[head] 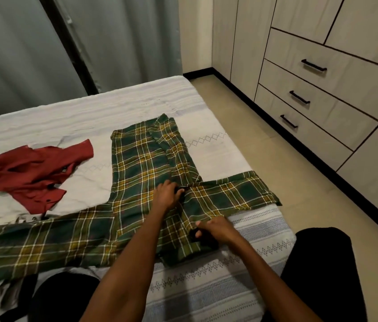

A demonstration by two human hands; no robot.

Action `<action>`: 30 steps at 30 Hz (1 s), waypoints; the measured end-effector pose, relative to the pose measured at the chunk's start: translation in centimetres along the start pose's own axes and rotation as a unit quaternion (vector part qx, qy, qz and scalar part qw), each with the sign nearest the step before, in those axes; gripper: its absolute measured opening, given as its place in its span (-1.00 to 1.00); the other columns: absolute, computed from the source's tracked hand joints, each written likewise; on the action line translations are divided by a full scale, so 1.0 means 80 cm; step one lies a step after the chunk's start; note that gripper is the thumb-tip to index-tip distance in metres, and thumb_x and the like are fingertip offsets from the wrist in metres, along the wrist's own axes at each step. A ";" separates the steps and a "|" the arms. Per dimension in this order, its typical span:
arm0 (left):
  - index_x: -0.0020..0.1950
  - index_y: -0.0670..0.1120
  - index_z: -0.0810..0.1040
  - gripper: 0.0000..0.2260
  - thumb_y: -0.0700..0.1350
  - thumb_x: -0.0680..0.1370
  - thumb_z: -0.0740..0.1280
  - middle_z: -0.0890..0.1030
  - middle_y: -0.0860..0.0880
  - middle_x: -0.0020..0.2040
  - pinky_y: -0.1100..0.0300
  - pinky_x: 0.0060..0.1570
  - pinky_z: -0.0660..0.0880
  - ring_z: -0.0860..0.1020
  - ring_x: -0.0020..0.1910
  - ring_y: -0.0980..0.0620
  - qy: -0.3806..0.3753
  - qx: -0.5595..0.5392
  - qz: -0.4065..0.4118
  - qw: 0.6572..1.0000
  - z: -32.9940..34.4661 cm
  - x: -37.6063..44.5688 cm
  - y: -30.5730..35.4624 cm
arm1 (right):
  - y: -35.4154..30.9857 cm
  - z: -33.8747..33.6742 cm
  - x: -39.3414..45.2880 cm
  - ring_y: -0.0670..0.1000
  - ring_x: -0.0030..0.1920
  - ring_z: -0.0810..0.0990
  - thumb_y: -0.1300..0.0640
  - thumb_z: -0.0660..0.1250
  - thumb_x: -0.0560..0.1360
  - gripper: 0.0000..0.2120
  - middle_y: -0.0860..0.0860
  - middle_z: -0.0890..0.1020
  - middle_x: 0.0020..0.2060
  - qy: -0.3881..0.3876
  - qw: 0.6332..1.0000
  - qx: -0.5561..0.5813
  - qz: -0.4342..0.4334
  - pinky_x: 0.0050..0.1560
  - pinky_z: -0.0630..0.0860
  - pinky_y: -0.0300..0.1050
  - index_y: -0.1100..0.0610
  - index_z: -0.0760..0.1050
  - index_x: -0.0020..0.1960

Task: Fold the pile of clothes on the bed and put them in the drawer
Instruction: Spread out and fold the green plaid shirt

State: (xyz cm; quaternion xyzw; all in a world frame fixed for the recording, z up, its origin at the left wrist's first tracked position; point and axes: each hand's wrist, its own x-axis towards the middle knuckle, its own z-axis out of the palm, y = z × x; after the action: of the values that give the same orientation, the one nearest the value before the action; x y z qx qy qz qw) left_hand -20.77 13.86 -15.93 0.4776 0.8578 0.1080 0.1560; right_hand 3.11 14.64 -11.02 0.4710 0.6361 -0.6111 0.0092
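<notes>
While the green-and-yellow plaid flannel shirt (141,173) lies spread near the bed's (90,108) right edge, our left hand (167,194) and right hand (213,228) pinch its front; the crumpled red shirt (30,177) waits, drawers (346,80) closed.

Shirt (141,173): dark green plaid with yellow and white lines. Second shirt (30,175): plain brick red with dark buttons. Bed sheet (90,108): white, with grey bands and small diamond stitching near the front edge. Curtains (118,38): grey-green. 3 drawers (336,94): pale beige wood grain, black bar handles. Floor (264,145): beige tile, black skirting.
</notes>
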 end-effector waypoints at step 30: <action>0.00 -0.09 0.58 -0.82 -0.01 0.63 0.27 0.65 -0.13 -0.08 -0.05 0.05 0.61 0.63 -0.09 -0.07 -0.055 -0.236 -0.189 0.951 -0.050 0.087 -0.036 | -0.091 -0.026 0.200 0.06 -0.02 0.61 -0.01 0.23 0.63 -0.75 0.04 0.70 0.00 0.146 0.889 -0.334 -0.277 -0.06 0.52 -0.12 0.02 0.65 0.14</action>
State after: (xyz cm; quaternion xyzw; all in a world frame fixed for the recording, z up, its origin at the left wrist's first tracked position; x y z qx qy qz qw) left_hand -27.97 18.14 -14.35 0.2613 0.8724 0.2496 0.3292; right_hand -9.05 27.08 -14.28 0.3288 0.9013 -0.2648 -0.0970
